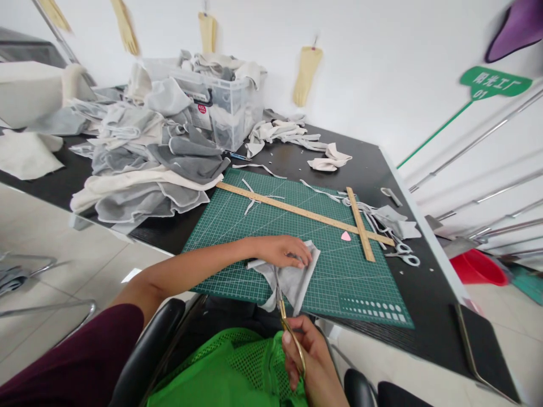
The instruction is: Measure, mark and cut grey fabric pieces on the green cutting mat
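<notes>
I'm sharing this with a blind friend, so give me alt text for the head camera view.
A person's right hand holds gold-handled scissors at a piece of grey cloth, the left hand resting on it, at the near edge of a green cutting mat. Two wooden rulers cross over the mat; beyond are piled cloths and a clear plastic bin.

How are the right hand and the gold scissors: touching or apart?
Touching: the head view shows the right hand gripping the gold scissors by the handle.
</notes>
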The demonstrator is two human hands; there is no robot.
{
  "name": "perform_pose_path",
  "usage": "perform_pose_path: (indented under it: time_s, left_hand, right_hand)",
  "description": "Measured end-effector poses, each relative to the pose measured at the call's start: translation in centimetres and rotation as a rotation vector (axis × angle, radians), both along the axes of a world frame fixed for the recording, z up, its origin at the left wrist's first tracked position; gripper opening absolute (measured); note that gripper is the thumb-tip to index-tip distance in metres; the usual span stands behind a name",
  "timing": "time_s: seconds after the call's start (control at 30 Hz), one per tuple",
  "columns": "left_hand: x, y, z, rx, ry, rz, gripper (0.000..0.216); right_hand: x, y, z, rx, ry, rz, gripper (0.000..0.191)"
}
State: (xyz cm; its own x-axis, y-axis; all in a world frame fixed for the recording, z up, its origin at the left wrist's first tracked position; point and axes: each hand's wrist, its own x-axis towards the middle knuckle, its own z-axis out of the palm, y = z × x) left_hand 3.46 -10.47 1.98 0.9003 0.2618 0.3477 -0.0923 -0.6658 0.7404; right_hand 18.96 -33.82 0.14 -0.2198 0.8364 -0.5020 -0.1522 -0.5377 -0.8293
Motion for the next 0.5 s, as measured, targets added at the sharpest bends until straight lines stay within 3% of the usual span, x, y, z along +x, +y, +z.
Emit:
perform_pose_path:
  time_s: [0.13,0.33,0.5]
  left_hand:
    - [-1.9,1.4,-0.2,0.139,0.045,0.063,0.017]
    - [-3.5,2.9,-0.4,0.304,0.283,0.098,0.035]
    - [-3.2,2.8,-0.9,0.557,0.218,0.252,0.045]
  right_hand:
    - [0.2,0.4,0.1,-0.004,-0.03,0.01,0.053]
    - [0.8,0.7,1.8,-0.017,-0.091,0.007,0.05]
    - [0.8,0.7,1.9,-0.011,-0.078,-0.003,0.049]
